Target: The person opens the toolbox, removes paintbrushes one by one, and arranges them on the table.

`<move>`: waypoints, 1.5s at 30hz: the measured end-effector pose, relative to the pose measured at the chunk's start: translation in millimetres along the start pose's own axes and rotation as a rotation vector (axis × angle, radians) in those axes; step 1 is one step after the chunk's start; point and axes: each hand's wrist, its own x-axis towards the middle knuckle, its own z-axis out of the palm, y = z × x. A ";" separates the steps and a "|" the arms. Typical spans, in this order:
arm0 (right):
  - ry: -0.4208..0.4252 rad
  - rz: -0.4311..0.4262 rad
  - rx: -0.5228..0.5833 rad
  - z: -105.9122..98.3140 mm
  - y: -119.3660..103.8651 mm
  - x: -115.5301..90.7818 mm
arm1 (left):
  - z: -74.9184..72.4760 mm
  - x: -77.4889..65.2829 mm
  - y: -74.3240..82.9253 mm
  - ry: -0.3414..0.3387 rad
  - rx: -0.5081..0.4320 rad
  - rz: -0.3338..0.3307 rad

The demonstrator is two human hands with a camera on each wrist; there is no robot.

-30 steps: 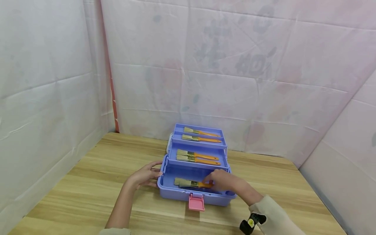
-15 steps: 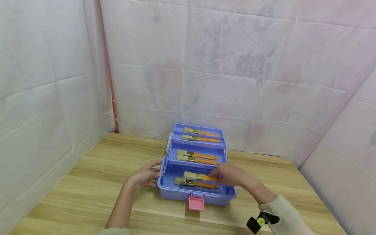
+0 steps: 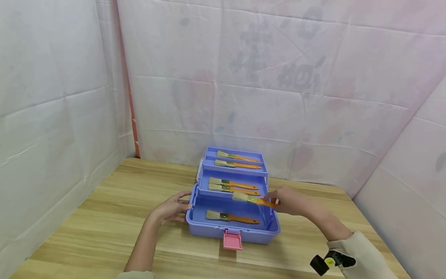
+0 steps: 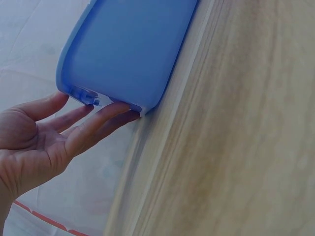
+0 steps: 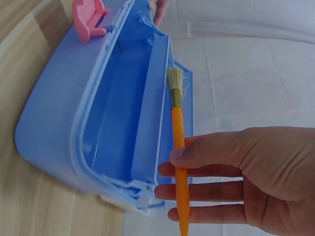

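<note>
A blue toolbox stands on the table with its two stepped trays raised. My right hand pinches the orange handle of a paintbrush between thumb and fingers. Its pale bristles point left, above the right part of the box in the head view. One paintbrush lies in the bottom compartment. My left hand is at the box's left end. In the left wrist view its thumb meets the rim, and its extended fingers lie against the outer wall.
Two paintbrushes lie in the middle tray, and two more in the divided upper tray. A pink latch hangs down at the box's front. White sheeting surrounds the wooden table.
My right hand has lifted one of the two paintbrushes from the bottom compartment and moved it up and to the right. My left hand has stayed at the box's left end.
</note>
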 end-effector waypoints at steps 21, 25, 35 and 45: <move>0.038 0.205 -0.028 -18.5 39.9 -44.8 | -0.4 1.9 -0.5 0.022 0.003 -0.013; 0.063 0.204 -0.033 -18.2 46.3 -49.8 | -0.2 1.5 -1.1 0.024 0.008 -0.012; 0.086 0.251 -0.021 -12.7 57.9 -55.4 | 0.0 1.6 -1.9 0.023 0.014 -0.012; 0.067 0.350 0.010 -3.8 68.6 -55.9 | 0.1 1.6 -2.1 0.018 0.008 -0.003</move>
